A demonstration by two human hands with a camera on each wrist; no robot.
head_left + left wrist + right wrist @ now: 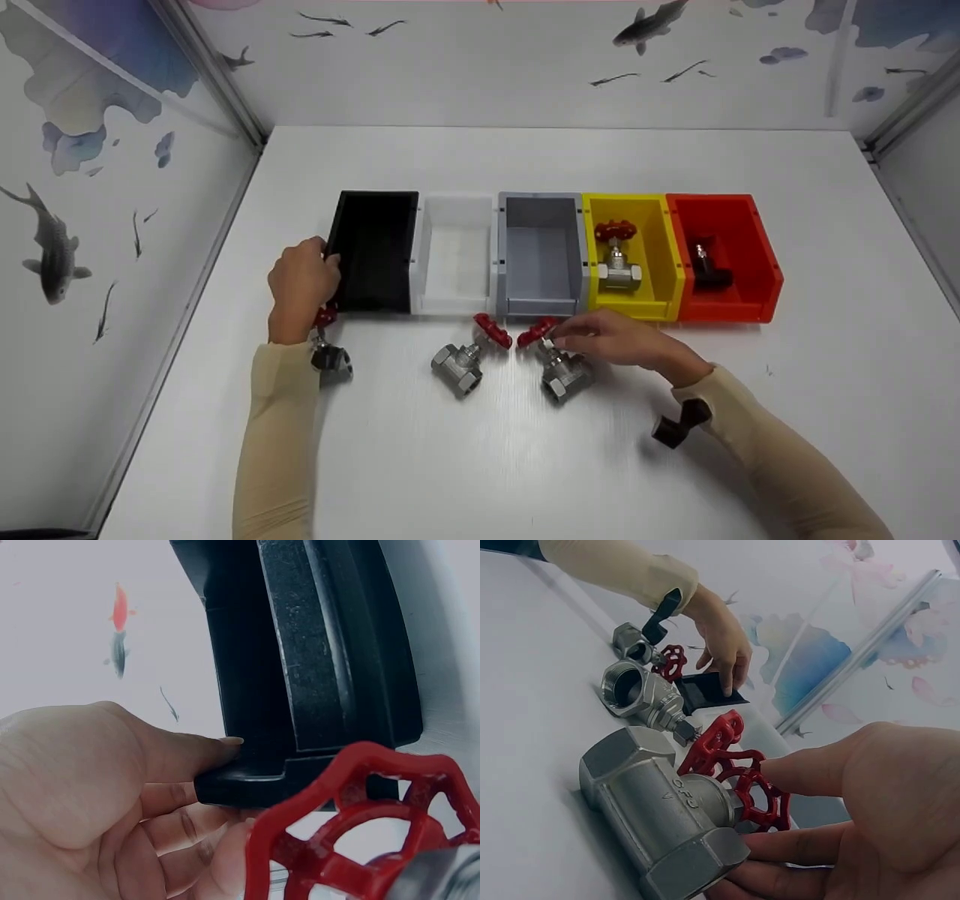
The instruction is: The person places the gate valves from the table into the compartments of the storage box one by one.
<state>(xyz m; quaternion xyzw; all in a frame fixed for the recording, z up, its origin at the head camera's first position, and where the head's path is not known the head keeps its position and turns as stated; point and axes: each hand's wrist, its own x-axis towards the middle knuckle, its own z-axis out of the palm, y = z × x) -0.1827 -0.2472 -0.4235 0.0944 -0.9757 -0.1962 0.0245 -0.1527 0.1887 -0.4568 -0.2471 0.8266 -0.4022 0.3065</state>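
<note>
My left hand point(302, 277) grips the left wall of a black bin point(375, 251); in the left wrist view its thumb point(187, 752) lies over the rim, fingers outside. My right hand point(619, 343) is at a steel valve with a red handwheel point(564, 373), lying on the table. In the right wrist view the thumb point(810, 769) meets the red wheel point(763, 802), and the fingers reach under beside the valve body point(656, 810). A second such valve point(459, 366) lies to its left. A third valve point(330, 358) lies beside the left wrist, partly covered by the forearm.
Right of the black bin stand a white bin point(457, 251), a grey bin point(541, 251), a yellow bin point(656, 292) holding a valve point(619, 262), and a red bin point(754, 262) holding a black-and-metal fitting point(711, 274). Patterned panels point(480, 67) border the white table point(450, 465).
</note>
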